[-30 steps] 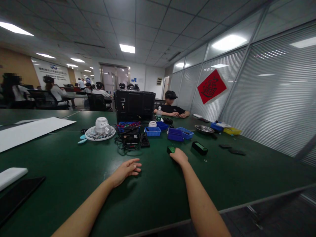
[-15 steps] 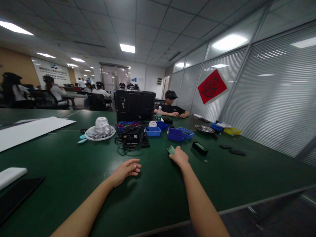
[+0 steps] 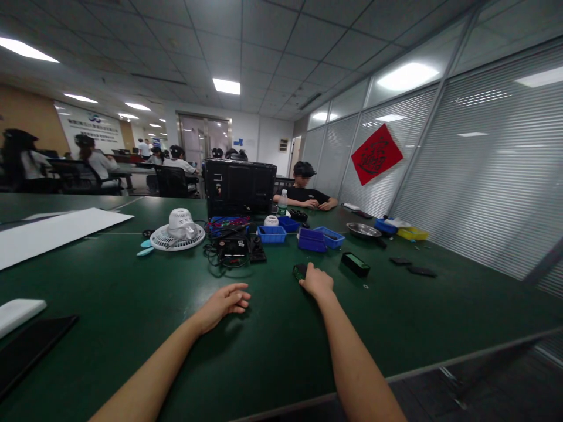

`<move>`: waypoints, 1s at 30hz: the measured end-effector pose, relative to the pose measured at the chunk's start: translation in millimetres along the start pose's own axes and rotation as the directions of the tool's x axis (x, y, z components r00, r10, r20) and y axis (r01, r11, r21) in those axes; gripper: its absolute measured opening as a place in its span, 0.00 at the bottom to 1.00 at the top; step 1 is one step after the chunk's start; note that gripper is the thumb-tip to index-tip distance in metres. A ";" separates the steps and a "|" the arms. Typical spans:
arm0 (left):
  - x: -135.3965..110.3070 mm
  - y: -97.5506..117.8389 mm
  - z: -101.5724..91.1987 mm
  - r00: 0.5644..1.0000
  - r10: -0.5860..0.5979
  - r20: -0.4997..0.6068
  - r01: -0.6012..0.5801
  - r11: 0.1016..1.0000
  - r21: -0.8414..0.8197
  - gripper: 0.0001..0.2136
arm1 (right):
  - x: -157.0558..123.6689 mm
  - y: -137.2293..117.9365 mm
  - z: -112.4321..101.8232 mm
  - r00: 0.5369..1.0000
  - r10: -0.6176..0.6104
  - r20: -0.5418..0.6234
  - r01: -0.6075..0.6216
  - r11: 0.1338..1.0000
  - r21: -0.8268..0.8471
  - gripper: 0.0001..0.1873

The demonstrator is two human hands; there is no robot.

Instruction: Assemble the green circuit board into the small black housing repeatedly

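Head camera is showing your right hand [image 3: 317, 282] lying far forward on the dark green table [image 3: 132, 305], with its fingertips on a small black rectangular device [image 3: 299, 271]. Half a second ago this device was tipped up, showing a green face; now it is lying flatter and looking dark, so you are turning it over or setting it down. Your fingers are curling over its near end; I cannot tell if they are pinching it or only touching it.

Your left hand [image 3: 222, 303] is resting palm down on the table, in the same place as before, fingers loosely together and holding nothing.

Just right of the device, a second black box with a green top [image 3: 355, 264] is lying apart from it. Further back are standing blue plastic bins [image 3: 314, 239] and a small white desk fan [image 3: 177, 231].
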State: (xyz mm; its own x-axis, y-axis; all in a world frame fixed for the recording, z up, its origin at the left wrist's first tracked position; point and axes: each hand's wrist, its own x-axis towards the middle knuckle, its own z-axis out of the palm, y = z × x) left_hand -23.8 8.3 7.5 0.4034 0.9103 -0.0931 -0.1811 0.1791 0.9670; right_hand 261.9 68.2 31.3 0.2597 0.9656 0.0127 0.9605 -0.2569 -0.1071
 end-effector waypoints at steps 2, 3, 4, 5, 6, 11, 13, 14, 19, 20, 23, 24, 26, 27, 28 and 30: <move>0.1 -0.4 -0.2 1.000 0.001 0.000 -0.001 1.000 0.000 0.19 | 0.7 3.8 -2.4 0.999 0.035 0.019 -0.035 0.999 -0.003 0.28; 0.2 -0.5 -0.2 1.000 0.002 0.000 -0.002 1.000 0.000 0.19 | 1.2 5.9 -3.8 0.998 0.049 0.026 -0.049 0.999 -0.006 0.27; 0.2 -0.5 -0.3 1.000 0.002 0.000 -0.002 1.000 0.002 0.19 | 1.8 7.9 -5.0 0.998 0.056 0.033 -0.056 0.998 -0.006 0.25; 0.3 -0.4 -0.2 1.000 0.002 0.001 -0.002 1.000 0.004 0.18 | 2.5 9.7 -6.1 0.997 0.058 0.043 -0.058 0.998 -0.001 0.24; 0.4 -0.3 -0.2 1.000 0.002 0.001 -0.002 1.000 0.006 0.18 | 3.1 10.9 -6.8 0.997 0.055 0.054 -0.056 0.998 0.010 0.23; 1.1 -0.5 -0.9 1.000 0.004 0.009 -0.004 1.000 0.011 0.18 | 2.5 7.2 -6.8 0.994 0.108 -0.001 -0.108 0.992 0.071 0.21; 1.5 -1.2 -1.5 1.000 0.005 0.013 -0.005 1.000 0.013 0.18 | -0.6 2.6 -6.6 0.991 0.123 -0.050 -0.120 0.991 0.064 0.23; 1.7 -1.5 -1.8 1.000 0.006 0.014 -0.006 1.000 0.014 0.18 | -2.5 0.2 -6.8 0.991 0.116 -0.065 -0.113 0.992 0.056 0.23; 1.2 -0.9 -1.0 1.000 0.007 0.015 -0.007 1.000 0.016 0.18 | -11.3 -10.4 -11.2 0.996 0.059 -0.071 -0.057 0.998 0.030 0.29; 0.8 -0.2 -0.5 1.000 0.006 0.014 -0.006 1.000 0.018 0.18 | -12.4 -11.9 -12.2 0.996 0.049 -0.068 -0.047 0.999 0.027 0.29; -0.2 1.7 0.8 1.000 0.002 0.006 -0.002 1.000 0.023 0.19 | -14.9 -15.3 -14.4 0.997 0.011 -0.078 -0.010 1.000 0.016 0.29; -0.4 2.0 0.9 1.000 0.001 0.005 -0.002 1.000 0.023 0.19 | -15.5 -16.3 -14.5 0.997 -0.006 -0.082 0.007 1.000 0.017 0.30; -0.2 1.9 0.6 1.000 0.002 0.003 -0.002 1.000 0.019 0.19 | -16.8 -18.7 -13.6 0.997 -0.040 -0.073 0.042 0.999 0.026 0.29; 0.1 1.4 0.2 1.000 0.001 0.003 -0.001 1.000 0.018 0.19 | -17.5 -20.2 -12.5 0.996 -0.060 -0.062 0.062 0.998 0.032 0.29; 0.4 0.8 -0.2 1.000 0.000 0.004 0.000 1.000 0.018 0.18 | -18.1 -21.9 -11.1 0.996 -0.078 -0.049 0.080 0.996 0.036 0.29; 1.2 -0.4 -1.1 1.000 0.003 0.003 -0.003 1.000 0.020 0.18 | -19.3 -25.1 -7.9 0.994 -0.107 -0.027 0.108 0.993 0.038 0.29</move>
State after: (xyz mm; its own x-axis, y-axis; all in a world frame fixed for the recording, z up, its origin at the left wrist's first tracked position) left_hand -24.3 9.7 6.7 0.4053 0.9098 -0.0896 -0.1642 0.1689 0.9719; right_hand 233.6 55.7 41.6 0.1578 0.9861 0.0514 0.9784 -0.1491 -0.1431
